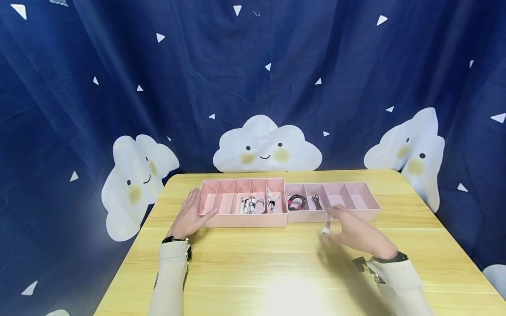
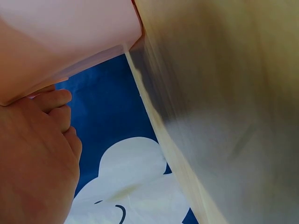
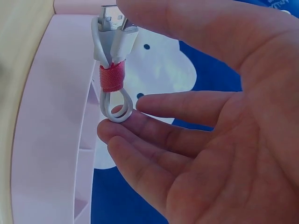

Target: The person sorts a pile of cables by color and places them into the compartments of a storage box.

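Note:
A short white USB cable (image 3: 112, 88), bundled with a red strap, is held by my right hand (image 1: 353, 230) between the thumb at its plug end and the fingertips at its loop. This hand is in front of the right, paler pink divided box (image 1: 336, 215). My left hand (image 1: 189, 217) rests against the left end of the pink divided box (image 1: 245, 220), thumb along its near side. In the left wrist view its fingers (image 2: 58, 100) are at the box wall, partly hidden under the box's edge.
White cables (image 1: 251, 205) lie in the left box, with another white bundle (image 1: 272, 204) in its rightmost compartment. The right box holds a black cable with red parts (image 1: 296, 202) and a thin black cable (image 1: 316, 202). Both boxes stand end to end on the wooden table (image 1: 257, 254), before a blue curtain (image 1: 253, 87).

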`<state>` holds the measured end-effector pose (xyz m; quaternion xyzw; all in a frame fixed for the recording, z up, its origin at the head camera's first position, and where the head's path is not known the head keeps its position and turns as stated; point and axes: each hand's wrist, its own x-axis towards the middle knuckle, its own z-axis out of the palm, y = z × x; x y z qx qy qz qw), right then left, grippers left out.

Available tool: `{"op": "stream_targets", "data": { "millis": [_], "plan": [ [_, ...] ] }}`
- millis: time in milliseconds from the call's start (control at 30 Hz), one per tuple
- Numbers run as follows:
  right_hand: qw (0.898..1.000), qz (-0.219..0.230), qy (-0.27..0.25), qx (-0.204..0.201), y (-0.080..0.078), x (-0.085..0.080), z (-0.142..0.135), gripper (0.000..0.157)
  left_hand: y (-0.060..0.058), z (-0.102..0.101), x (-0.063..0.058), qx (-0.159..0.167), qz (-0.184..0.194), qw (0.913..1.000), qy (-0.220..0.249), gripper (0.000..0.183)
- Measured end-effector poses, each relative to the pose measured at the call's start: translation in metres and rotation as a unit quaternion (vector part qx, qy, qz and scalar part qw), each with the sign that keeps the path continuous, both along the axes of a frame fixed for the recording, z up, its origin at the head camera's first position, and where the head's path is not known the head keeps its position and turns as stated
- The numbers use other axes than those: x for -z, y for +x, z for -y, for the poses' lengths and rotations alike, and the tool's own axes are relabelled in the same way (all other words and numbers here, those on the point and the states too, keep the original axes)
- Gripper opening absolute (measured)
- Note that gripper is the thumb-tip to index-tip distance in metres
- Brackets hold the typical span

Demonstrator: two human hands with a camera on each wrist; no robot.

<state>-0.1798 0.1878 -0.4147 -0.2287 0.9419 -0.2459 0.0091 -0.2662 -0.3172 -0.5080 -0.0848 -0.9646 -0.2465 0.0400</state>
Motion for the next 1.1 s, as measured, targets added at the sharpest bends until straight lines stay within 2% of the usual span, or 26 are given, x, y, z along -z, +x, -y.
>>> {"op": "stream_targets", "data": {
  "millis": [467,833,1100],
  "plan": [
    [1.000,-0.006,0.016,-0.006,-0.012,-0.007,0.013,0.073,-0.002,0.000,0.002,-0.005,0.001,1.0000,-0.007,0.111],
    [1.000,0.026,0.008,-0.003,-0.019,-0.016,0.024,0.074,-0.004,0.001,0.003,0.001,-0.001,1.0000,-0.001,0.111],
    [1.000,0.014,0.003,-0.010,-0.026,-0.021,0.034,0.074,-0.002,0.001,0.002,0.001,-0.002,1.0000,-0.006,0.113]
  ]
}}
